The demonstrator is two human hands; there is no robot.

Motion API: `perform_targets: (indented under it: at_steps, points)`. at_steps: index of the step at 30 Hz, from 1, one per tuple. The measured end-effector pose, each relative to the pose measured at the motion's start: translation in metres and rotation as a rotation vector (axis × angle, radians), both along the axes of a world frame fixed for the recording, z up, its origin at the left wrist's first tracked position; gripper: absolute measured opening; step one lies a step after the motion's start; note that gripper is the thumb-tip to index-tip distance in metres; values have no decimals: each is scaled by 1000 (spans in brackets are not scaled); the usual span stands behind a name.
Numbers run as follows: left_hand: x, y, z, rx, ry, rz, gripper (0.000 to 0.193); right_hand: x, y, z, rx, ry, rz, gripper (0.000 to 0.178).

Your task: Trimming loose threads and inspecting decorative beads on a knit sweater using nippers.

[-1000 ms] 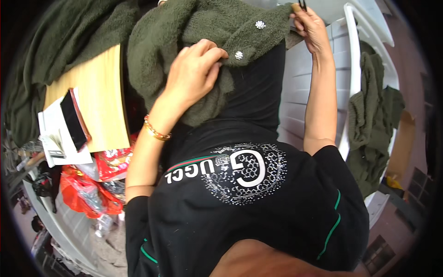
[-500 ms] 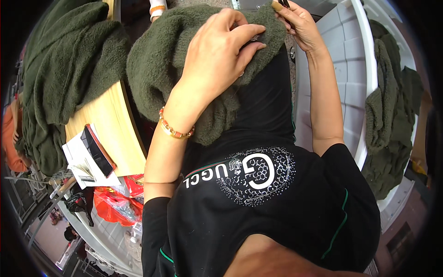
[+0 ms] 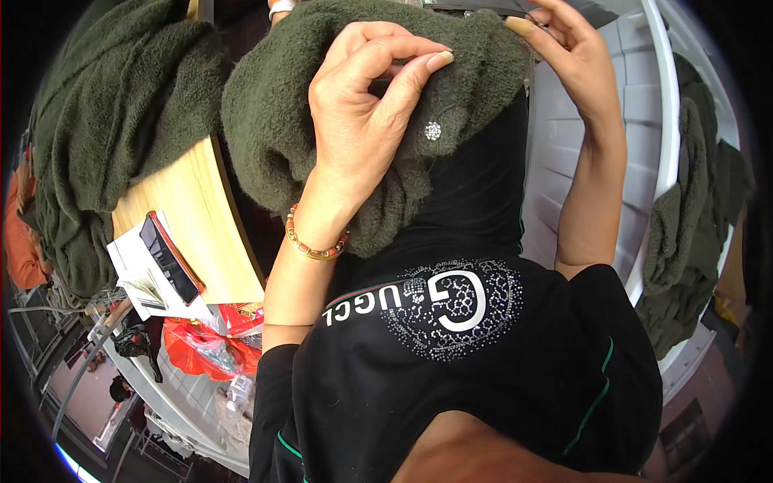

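A dark green fuzzy knit garment lies bunched across my lap. On it sits a round sparkling button, just below my left fingertips. My left hand rests over the cloth, thumb and forefinger pinched together; whatever is between them is too small to make out. At the garment's far right edge is my right hand, raised, with a tan cover on the thumb tip. Its fingers are curled around something small and dark that I cannot identify.
At left, more green knitwear covers a pale wooden board, which also bears a dark phone-like object on white paper. Red plastic bags hang below. A white plastic bin stands at right, with green garments beyond it.
My right hand has moved right and turned, away from the cloth. My left hand has shifted slightly left and its fingertips have closed. The sparkling button has come into sight.
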State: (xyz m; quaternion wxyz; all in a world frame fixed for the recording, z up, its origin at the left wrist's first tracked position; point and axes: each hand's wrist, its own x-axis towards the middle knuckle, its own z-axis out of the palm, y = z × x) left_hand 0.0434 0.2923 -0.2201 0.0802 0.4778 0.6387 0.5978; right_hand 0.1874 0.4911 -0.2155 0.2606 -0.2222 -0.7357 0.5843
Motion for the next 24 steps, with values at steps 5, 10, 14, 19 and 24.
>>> perform_targets:
  at_steps: [5,10,14,19,24]
  points:
    - [-6,1,-16,82,-225,-23,8,-2,-39,52,206,-99,49,25]
    - [-10,-4,-21,88,-385,23,7,-4,-46,62,511,-155,346,31]
    - [-7,-5,-18,111,-523,-7,12,-12,-58,65,577,-248,330,31]
    - [-4,-6,-15,161,-561,19,10,-19,-67,67,617,-243,336,31]
    - [-5,-12,-17,86,-465,16,16,-27,-70,71,712,-294,338,29]
